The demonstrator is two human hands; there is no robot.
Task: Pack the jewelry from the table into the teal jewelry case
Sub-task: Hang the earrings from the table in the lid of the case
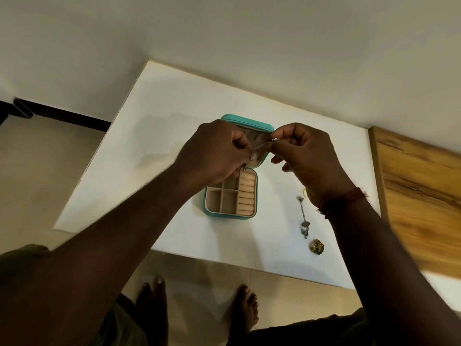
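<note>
White table (174, 126) by pale wall (249, 33), floor (287, 303) perhaps tiled

**Case at centre, loose pieces to its right**

The open case (230, 214) sits mid-frame on the table (174, 108), with its lid (249, 120) behind the tray. Above the lid, the left hand (212, 153) and the right hand (306, 156) pinch a thin piece of jewelry (264, 144) between them. Right of the case lie a long earring (303, 216) and, lower in the frame, a round ornament (316, 246). A board (419, 191) lies beside the table at far right.
</note>
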